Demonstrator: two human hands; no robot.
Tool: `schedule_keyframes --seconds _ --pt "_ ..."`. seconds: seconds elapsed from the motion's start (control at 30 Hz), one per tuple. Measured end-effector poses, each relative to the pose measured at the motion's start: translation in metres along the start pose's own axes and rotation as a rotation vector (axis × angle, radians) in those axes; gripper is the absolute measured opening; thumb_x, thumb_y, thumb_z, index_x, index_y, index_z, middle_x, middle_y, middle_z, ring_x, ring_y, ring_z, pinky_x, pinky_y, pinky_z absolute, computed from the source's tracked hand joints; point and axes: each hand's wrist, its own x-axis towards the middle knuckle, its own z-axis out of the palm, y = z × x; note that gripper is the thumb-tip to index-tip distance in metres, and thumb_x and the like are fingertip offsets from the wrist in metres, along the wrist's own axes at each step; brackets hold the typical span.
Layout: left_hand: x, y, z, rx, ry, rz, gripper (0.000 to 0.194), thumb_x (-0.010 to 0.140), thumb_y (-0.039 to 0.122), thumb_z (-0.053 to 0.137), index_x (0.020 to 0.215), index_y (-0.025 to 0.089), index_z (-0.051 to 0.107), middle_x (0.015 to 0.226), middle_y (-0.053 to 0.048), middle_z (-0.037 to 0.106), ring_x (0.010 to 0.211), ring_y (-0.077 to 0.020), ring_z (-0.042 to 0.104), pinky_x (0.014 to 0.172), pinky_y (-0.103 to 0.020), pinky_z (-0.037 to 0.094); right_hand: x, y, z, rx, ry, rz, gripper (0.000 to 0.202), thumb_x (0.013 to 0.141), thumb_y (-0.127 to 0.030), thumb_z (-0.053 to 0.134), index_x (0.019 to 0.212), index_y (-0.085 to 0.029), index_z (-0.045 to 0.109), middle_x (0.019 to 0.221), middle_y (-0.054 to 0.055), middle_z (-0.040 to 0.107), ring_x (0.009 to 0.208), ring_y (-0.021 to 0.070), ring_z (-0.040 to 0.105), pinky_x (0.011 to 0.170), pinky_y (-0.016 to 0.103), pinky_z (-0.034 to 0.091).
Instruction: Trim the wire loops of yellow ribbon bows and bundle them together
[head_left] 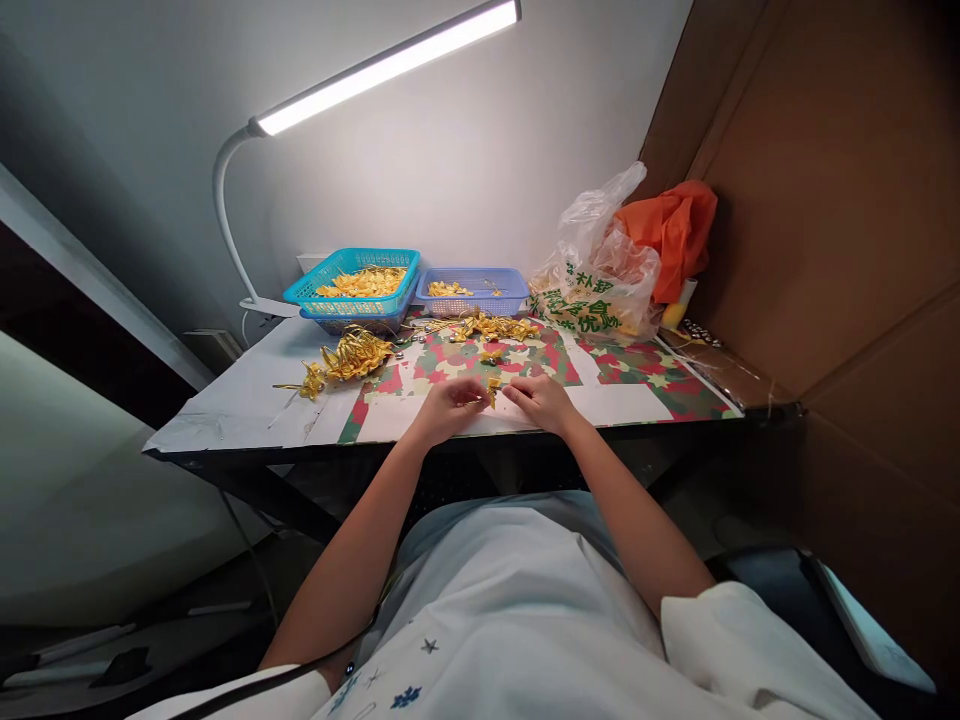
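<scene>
The left hand has its grip drawn narrow on a small gold flower, which sits between the two hands near the front edge of the desk. The right hand faces it from the other side — whether its grip also pinches the flower, I cannot tell. Just beyond the grip lies another gold piece, then a gold pile. A gold bunch lies to the left, and farther back stand a blue basket and a purple basket.

Forearms angled inward — hands close together, curled.
</scene>
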Motion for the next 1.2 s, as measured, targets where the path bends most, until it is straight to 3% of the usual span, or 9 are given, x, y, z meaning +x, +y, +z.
schedule_keyframes --seconds 0.47,0.77,0.87,1.03,1.2 --pt "0.002 -0.001 0.0 -0.033 0.016 -0.025 0.014 0.067 0.027 0.075 0.07 0.017 0.065 0.07 -0.001 0.066 0.068 -0.0139 0.06 0.067 -0.027 0.046 0.001 -0.001 0.002 0.011 0.057 0.069 0.042 0.091 -0.046 0.046 0.059 -0.02 0.045 0.056 0.0 0.049 0.059 0.0144 0.043 0.056 0.027 0.022" --pt "0.004 -0.009 0.001 -0.174 0.023 -0.054 0.044 0.068 0.042 0.081 0.087 0.021 0.047 0.069 0.005 0.057 0.063 -0.01 0.056 0.058 -0.021 0.045 0.002 0.005 -0.001 0.219 0.195 0.125 0.044 0.091 -0.057 0.041 0.063 -0.022 0.039 0.056 -0.002 0.044 0.058 0.015 0.043 0.055 0.028 0.024" --pt "0.004 -0.008 0.0 -0.188 0.01 -0.047 0.045 0.068 0.044 0.081 0.085 0.021 0.047 0.07 0.006 0.055 0.064 -0.0095 0.056 0.06 -0.021 0.046 0.003 0.006 0.0 0.338 0.195 0.11 0.044 0.082 -0.059 0.055 0.064 -0.023 0.038 0.059 -0.003 0.048 0.058 0.0134 0.044 0.056 0.027 0.031" --pt "0.002 -0.006 0.001 -0.174 -0.04 -0.027 0.038 0.07 0.044 0.08 0.084 0.018 0.057 0.078 0.001 0.059 0.072 -0.0117 0.058 0.065 -0.024 0.046 0.008 0.002 0.011 0.597 0.148 0.07 0.047 0.069 -0.059 0.068 0.071 -0.024 0.036 0.085 0.002 0.068 0.07 0.016 0.061 0.06 0.03 0.049" --pt "0.001 -0.007 0.002 -0.146 -0.046 -0.031 0.035 0.07 0.044 0.079 0.085 0.018 0.061 0.082 -0.002 0.064 0.076 -0.0149 0.061 0.066 -0.026 0.046 0.015 -0.006 0.024 0.778 0.176 0.105 0.058 0.062 -0.064 0.071 0.068 -0.026 0.028 0.073 0.001 0.065 0.07 0.0185 0.066 0.063 0.035 0.057"
